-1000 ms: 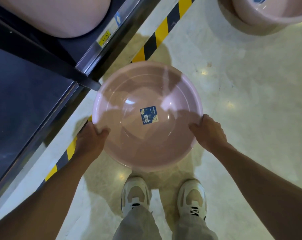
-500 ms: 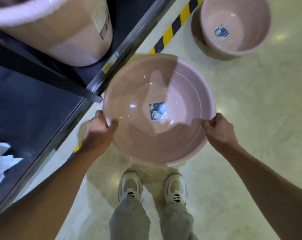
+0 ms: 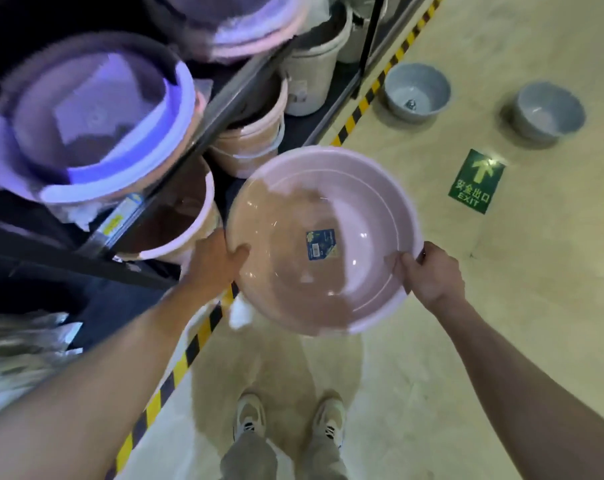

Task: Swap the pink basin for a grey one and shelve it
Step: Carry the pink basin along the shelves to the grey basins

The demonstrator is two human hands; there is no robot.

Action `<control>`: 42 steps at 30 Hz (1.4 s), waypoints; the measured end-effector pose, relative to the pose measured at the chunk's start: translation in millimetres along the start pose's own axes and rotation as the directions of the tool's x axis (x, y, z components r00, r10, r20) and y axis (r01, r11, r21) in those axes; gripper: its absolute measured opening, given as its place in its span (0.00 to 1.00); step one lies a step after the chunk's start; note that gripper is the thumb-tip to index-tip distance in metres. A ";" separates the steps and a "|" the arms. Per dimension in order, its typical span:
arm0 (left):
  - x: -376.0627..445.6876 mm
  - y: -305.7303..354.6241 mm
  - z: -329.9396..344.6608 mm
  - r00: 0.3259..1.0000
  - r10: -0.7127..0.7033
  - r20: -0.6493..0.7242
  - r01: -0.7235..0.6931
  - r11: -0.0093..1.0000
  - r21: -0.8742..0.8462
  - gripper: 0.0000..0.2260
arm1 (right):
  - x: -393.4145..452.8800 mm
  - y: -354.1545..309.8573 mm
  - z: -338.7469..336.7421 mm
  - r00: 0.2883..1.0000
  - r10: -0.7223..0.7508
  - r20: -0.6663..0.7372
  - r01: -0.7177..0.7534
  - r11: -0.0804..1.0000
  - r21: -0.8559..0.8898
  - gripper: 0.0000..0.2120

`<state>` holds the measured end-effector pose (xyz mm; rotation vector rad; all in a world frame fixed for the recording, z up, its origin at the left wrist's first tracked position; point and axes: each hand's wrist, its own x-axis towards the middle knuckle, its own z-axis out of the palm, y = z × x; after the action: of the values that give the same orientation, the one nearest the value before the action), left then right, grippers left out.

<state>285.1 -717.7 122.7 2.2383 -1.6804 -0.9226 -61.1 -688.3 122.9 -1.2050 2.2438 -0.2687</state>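
Head view, looking down. I hold the round pink plastic basin (image 3: 323, 237) level above the pale polished floor (image 3: 501, 306), open side up, a blue label stuck to its bottom. My left hand (image 3: 212, 261) takes the near-left rim, thumb curled over the lip into the bowl; my right hand (image 3: 432, 273) takes the right rim in the same pinching grip, the two set opposite so the wide bowl stays balanced. Dark metal shelving (image 3: 203, 133) on my left carries stacked pink buckets (image 3: 255, 140). Two grey plastic basins (image 3: 416, 91) (image 3: 548, 110) stand on the floor ahead, near a green exit sign (image 3: 475, 181), well apart from me. I judge the swap not yet made.
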 end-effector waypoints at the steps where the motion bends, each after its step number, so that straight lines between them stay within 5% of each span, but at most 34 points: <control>1: -4.3 18.9 -11.9 1.000 -0.005 -0.008 0.005 1.000 -0.007 0.16 | -0.7 -3.2 -19.3 1.000 0.002 -0.005 -0.002 1.000 0.008 0.14; 11: 1.5 154.8 -52.0 0.994 0.104 -0.012 -0.104 0.994 0.028 0.10 | 36.1 -7.9 -154.6 0.997 -0.016 -0.075 0.015 1.000 -0.016 0.13; 15: 33.3 181.5 -35.8 0.995 0.091 0.045 -0.093 0.995 0.037 0.19 | 77.5 -2.1 -161.6 0.998 0.021 -0.065 -0.023 0.999 -0.044 0.15; 30: 238.7 201.0 73.7 0.968 -0.097 0.231 0.041 0.971 0.235 0.24 | 275.6 3.7 -67.7 0.985 0.161 0.070 -0.151 0.981 -0.124 0.18; 42: 381.9 169.7 229.5 0.945 -0.162 0.286 0.120 0.980 0.161 0.19 | 452.9 58.6 53.1 0.957 0.204 0.206 -0.166 0.968 -0.187 0.13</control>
<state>78.2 -1078.2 -110.8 2.4405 -1.7733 -1.2691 -266.4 -1018.8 -122.1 -1.0399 2.1935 0.1277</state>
